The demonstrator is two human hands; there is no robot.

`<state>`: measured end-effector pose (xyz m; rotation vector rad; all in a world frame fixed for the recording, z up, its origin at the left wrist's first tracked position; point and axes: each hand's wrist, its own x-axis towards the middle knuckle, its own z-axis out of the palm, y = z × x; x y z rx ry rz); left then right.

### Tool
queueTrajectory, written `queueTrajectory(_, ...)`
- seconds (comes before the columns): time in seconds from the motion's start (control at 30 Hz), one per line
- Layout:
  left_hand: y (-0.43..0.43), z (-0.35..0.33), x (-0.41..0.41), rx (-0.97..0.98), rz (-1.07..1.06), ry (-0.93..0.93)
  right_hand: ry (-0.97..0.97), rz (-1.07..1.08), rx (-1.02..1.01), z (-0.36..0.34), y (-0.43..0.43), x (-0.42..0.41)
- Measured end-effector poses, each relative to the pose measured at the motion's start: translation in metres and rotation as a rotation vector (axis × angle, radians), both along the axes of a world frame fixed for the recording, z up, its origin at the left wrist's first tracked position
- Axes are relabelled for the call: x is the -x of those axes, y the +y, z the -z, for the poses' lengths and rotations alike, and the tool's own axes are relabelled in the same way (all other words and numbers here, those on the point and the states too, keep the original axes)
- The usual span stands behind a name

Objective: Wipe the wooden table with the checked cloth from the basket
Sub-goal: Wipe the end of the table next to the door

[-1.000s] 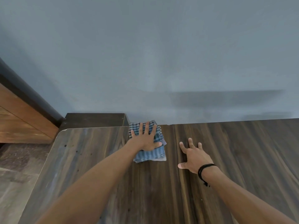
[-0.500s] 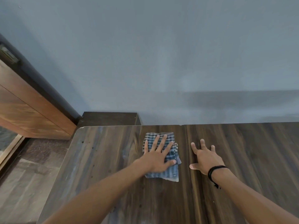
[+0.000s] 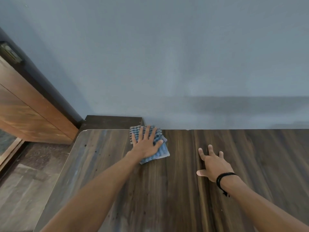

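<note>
The left hand (image 3: 147, 144) lies flat with fingers spread, pressing the folded checked cloth (image 3: 161, 149) onto the wooden table (image 3: 167, 190) at its far edge by the wall. To the right, well apart from the cloth, the right hand (image 3: 213, 163) rests open-palmed on the bare wood, holding nothing.

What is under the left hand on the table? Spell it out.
The left hand lies flat on a folded checked cloth, which rests on the wooden table. The cloth's middle and the wood beneath it are covered and cannot be seen.
</note>
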<state>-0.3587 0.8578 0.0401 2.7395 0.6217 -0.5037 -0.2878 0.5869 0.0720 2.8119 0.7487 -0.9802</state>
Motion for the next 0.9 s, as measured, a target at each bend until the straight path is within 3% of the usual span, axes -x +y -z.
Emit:
queueTrajectory(0.13, -0.049, 0.011, 0.040, -0.008, 0.294, -0.022, 0.007, -0.011, 0.001, -0.002, 0.002, -0.001)
queueTrajectory(0.33, 0.009, 0.009, 0.001, -0.013, -0.043, -0.064, -0.004, -0.006, 0.011, 0.001, -0.002, 0.000)
queueTrajectory(0.63, -0.038, 0.008, -0.027, 0.009, 0.273, -0.098, -0.007, -0.016, -0.006, 0.006, -0.003, -0.002)
queueTrajectory(0.73, 0.004, 0.016, 0.004, -0.023, 0.100, -0.176, -0.021, -0.030, -0.010, 0.009, -0.006, -0.003)
queueTrajectory(0.9, 0.056, 0.015, 0.035, -0.060, -0.145, -0.152, -0.034, -0.023, -0.009, 0.008, -0.003, -0.002)
